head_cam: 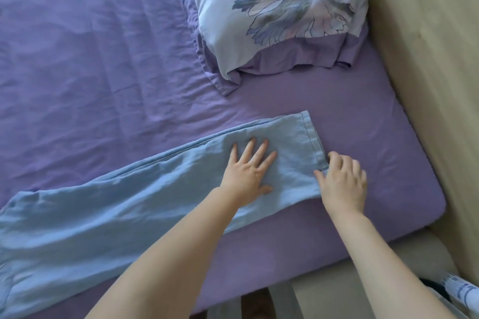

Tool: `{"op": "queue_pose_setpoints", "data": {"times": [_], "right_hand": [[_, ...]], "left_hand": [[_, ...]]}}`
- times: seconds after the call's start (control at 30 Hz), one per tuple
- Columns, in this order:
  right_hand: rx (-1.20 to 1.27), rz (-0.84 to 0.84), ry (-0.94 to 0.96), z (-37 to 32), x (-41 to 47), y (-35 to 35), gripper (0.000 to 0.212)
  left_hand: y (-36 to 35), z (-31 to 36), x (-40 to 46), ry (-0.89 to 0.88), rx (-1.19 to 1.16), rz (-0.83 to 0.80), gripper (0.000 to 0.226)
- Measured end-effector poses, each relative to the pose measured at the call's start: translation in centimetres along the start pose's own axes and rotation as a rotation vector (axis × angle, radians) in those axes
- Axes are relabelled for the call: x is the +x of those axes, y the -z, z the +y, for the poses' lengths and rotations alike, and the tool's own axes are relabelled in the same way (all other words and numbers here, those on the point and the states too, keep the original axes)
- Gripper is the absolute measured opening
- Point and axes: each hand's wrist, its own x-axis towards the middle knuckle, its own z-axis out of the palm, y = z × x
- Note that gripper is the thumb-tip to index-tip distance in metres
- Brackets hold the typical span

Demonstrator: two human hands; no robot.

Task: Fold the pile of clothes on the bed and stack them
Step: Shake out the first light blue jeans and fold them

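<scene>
The left hand [247, 172] lies flat with fingers spread wide on a pair of light blue trousers [129, 194], pressing the cloth onto the bed [103, 59], probably to keep the leg from sliding while its end is handled. Just beside it, toward the wall side, the right hand [342, 181] has its fingers curled over the hem [312, 134] at the near corner of the leg, thumb on top of the fabric; it appears to pinch that corner, likely to tug it square or to lift it for a fold.

The trousers stretch away from both hands toward the person's left, laid out long with both legs seemingly one over the other, the waist end running out of view. They look smoothed but not yet folded across, so the step in hand seems to be lining up the cuffs before the first fold.

Beyond the fingertips of both hands, farther up the bed, sits a patterned pillow [285, 8] on a lilac sheet. No stack of folded clothes is visible.
</scene>
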Motion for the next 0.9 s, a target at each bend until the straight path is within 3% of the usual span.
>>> {"op": "queue_pose_setpoints", "data": {"times": [0.07, 0.13, 0.23, 0.3, 0.4, 0.47, 0.57, 0.6, 0.67, 0.8, 0.9], "right_hand": [[0.008, 0.096, 0.152, -2.1, -0.3, 0.4, 0.054], [0.045, 0.083, 0.337, -5.1, -0.4, 0.4, 0.056], [-0.030, -0.240, 0.498, -9.3, -0.7, -1.0, 0.062], [-0.096, -0.316, 0.416, -10.3, -0.3, -2.1, 0.062], [-0.013, -0.305, 0.094, -12.1, 0.7, -1.9, 0.062], [-0.045, -0.289, 0.176, -14.7, 0.4, -1.7, 0.063], [-0.071, -0.325, 0.609, -19.9, -1.1, -1.8, 0.057], [-0.085, -0.356, 0.674, -21.6, -1.3, -1.9, 0.056], [-0.090, -0.368, 0.655, -24.3, -1.2, -2.2, 0.051], [-0.004, -0.336, 0.464, -26.6, -0.7, -2.3, 0.045], [-0.035, -0.304, 0.452, -26.9, -0.6, -1.9, 0.042]], "left_hand": [[-0.1, -0.3, -0.8, 0.002, -0.008, 0.025, 0.080], [-0.3, -1.0, -1.9, 0.014, -0.015, 0.034, 0.077], [-1.4, -2.2, -4.1, 0.050, -0.033, 0.023, 0.074], [-2.3, -3.8, -5.7, 0.076, -0.046, 0.021, 0.074], [-3.7, -7.1, -8.5, 0.130, -0.042, 0.044, 0.071], [-4.6, -9.2, -10.3, 0.164, -0.081, 0.109, 0.066], [-4.5, -12.9, -12.7, 0.339, -0.208, 0.340, 0.054], [-4.6, -14.4, -13.2, 0.402, -0.242, 0.440, 0.052], [-4.7, -17.5, -14.4, 0.491, -0.282, 0.520, 0.040], [-4.7, -21.9, -16.4, 0.564, -0.277, 0.324, 0.019], [-5.1, -23.3, -17.2, 0.506, -0.266, 0.503, 0.018]]}}
